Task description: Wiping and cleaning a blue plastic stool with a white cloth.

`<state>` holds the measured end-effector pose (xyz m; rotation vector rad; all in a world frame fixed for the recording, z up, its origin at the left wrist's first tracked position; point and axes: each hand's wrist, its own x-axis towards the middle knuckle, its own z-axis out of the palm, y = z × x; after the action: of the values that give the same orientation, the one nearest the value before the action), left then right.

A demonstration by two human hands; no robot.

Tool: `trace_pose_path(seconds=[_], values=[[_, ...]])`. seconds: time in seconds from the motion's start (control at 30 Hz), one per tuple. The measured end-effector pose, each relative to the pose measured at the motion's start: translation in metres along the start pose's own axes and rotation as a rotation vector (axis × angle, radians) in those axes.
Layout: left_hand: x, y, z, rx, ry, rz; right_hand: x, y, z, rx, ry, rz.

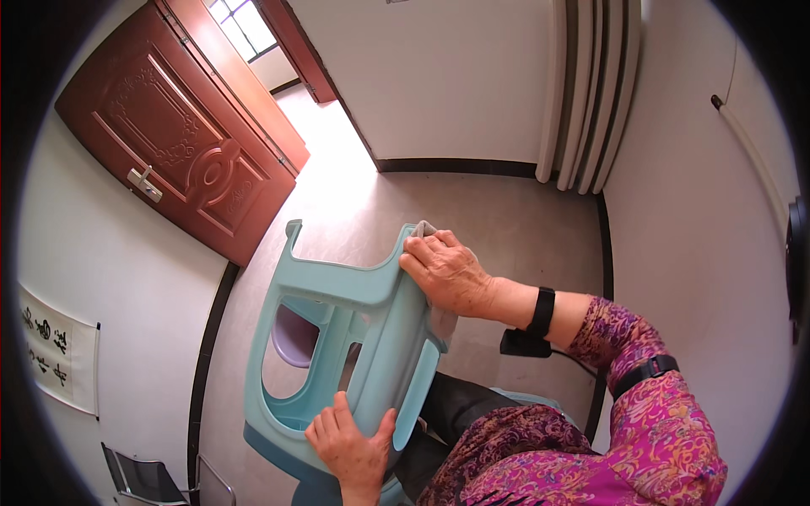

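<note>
A light teal moulded plastic frame [335, 278] with large cut-out openings stands tilted before me; its exact kind is hard to tell. My right hand [446, 272] presses a greyish cloth [424, 228] onto the frame's upper right corner. More of that cloth hangs below the palm along the frame's side. Lower down, my left hand [351, 443] grips the near bar of the frame, thumb on one side and fingers on the other. Through the left opening a purple plastic container [295, 335] shows, only partly visible. The frame's darker teal base [285, 458] runs out of view at the bottom.
A red-brown panelled door [183, 145] stands ajar at the left, beside a bright doorway. White vertical pipes [585, 95] rise in the far right corner. At lower left is a metal-framed black chair [149, 477]. A teal plastic piece [531, 398] shows behind my leg.
</note>
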<state>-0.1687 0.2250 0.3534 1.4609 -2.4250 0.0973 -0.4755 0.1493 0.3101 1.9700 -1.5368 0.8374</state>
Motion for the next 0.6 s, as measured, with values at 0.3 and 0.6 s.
trace_pose_path(seconds=[0.3,0.6], values=[[0.015,-0.022,0.007,0.041,0.03,0.015,-0.029,-0.098,-0.009,0.619,0.176,-0.056],[0.012,-0.019,0.004,0.026,0.02,-0.024,-0.057,-0.051,-0.015,1.023,0.165,0.443]])
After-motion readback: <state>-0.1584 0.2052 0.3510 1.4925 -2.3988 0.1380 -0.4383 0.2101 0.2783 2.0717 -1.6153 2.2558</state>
